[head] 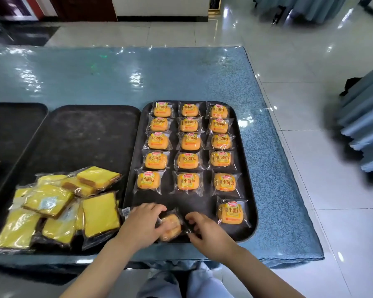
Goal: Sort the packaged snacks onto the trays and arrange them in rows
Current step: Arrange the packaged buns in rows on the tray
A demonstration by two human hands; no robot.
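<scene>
I had both my left hand (143,222) and right hand (205,230) pinched on the bread packet (170,227), whose slippery wrapper, I judged, risked skewing the near row.

Under the hands lies a desk (181,78), covered in patterned blue cloth under glossy clear film. Beyond and right of the hands spreads shiny white tile floor (310,61). Blue pleated drapes (366,125) hang far right of the hands.
</scene>
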